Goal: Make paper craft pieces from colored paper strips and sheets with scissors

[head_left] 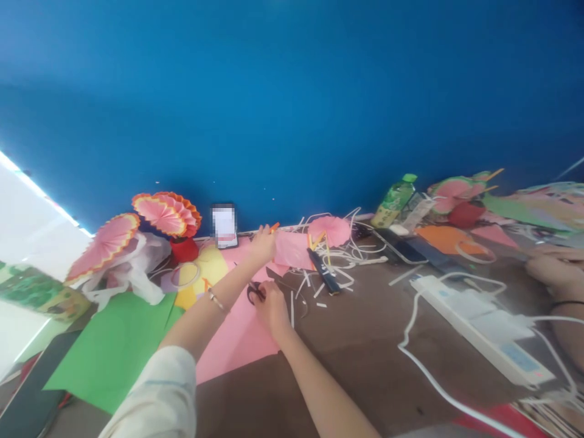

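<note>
My right hand point(272, 307) is closed around a pair of dark-handled scissors point(255, 293), low over a large pink paper sheet point(232, 340). Farther forward, my left hand point(263, 243) has its fingers closed, and a small orange thing point(274, 228) pokes out past them; its kind is hidden. Right of that hand lies a lighter pink paper piece point(294, 248). Behind it leans a pleated pink paper fan point(331, 231). A black, flat tool, possibly a cutter point(325, 274), lies near the white paper strips point(347, 258).
A phone point(225, 226) leans against the blue wall point(292, 109). At left are pleated paper flowers point(168, 213), a plastic bag point(141, 267) and green paper point(114, 350). At right stand a bottle point(395, 201) and a power strip point(479, 328); another person's hand point(554, 264) rests beyond.
</note>
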